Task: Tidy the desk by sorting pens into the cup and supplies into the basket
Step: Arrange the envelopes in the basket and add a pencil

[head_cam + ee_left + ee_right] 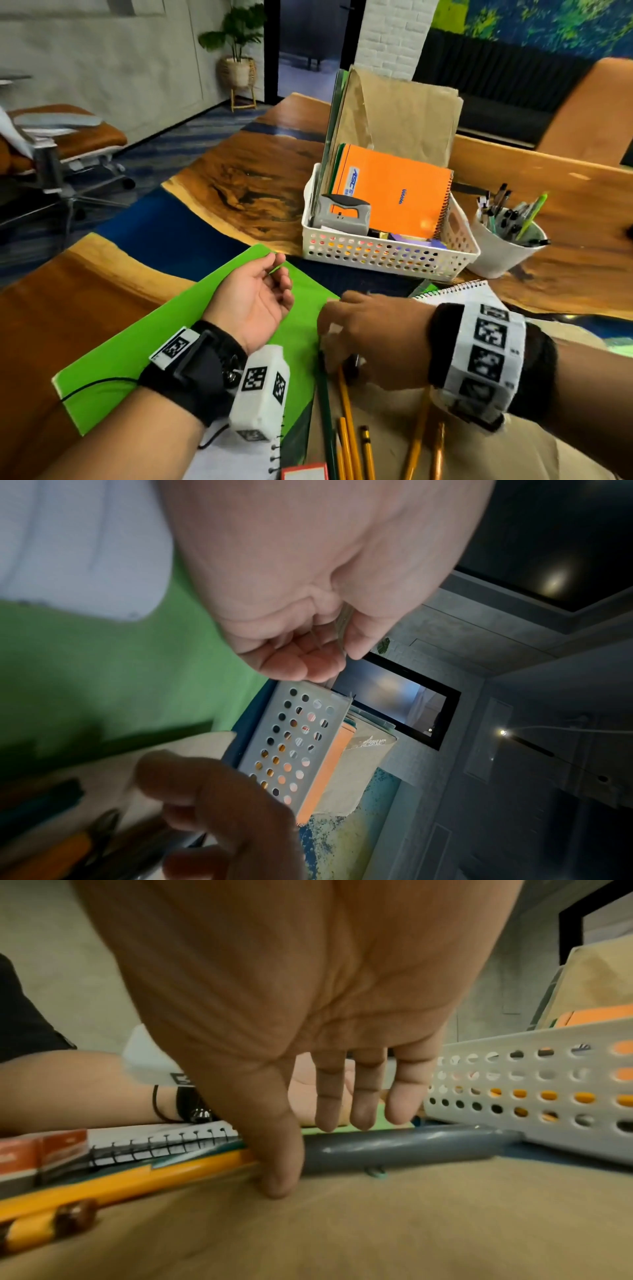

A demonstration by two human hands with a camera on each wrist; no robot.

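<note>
Right hand (274,1015) palm-down, thumb touching a yellow pencil (103,1180), fingers extended over a grey pen (394,1146). Left hand (255,301) palm-up, loosely curled, holding nothing. Pencils counted: perhaps six; one basket (383,255), one cup (503,253).

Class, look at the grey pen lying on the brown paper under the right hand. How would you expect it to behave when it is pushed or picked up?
The grey pen looks round and smooth, so a sideways push would probably roll it. Its straight barrel suggests it is stiff. It is slim beside the right hand, whose thumb touches it, so it is likely light, though perhaps slippery.

Potted plant (236,51) by the wall — office chair (58,150) at left.
</note>
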